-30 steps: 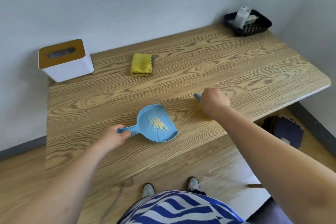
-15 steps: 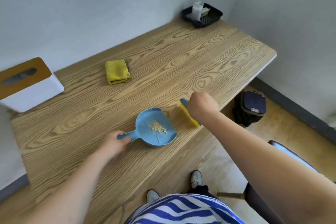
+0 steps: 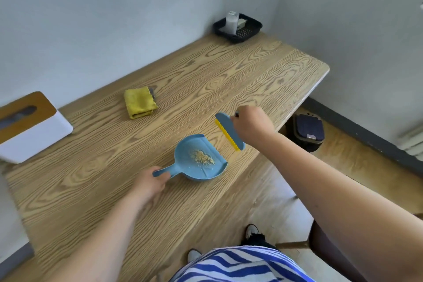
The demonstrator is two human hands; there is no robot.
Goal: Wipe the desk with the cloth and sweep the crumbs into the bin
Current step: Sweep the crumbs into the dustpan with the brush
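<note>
Crumbs (image 3: 202, 157) lie heaped in the blue dustpan (image 3: 199, 159) at frame centre, its handle held by the left hand (image 3: 151, 184). The right hand (image 3: 251, 125) grips the brush (image 3: 230, 131) just beside the pan. Sweeping appears done; emptying into the bin (image 3: 309, 130), on the floor past the bench (image 3: 251, 75) edge at right, remains. The yellow cloth (image 3: 139, 102) lies folded, upper left.

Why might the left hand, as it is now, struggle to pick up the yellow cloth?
Probably not for lack of a path: the desk between them is bare. But the left hand grips the dustpan handle, so it isn't free for the yellow cloth.
</note>
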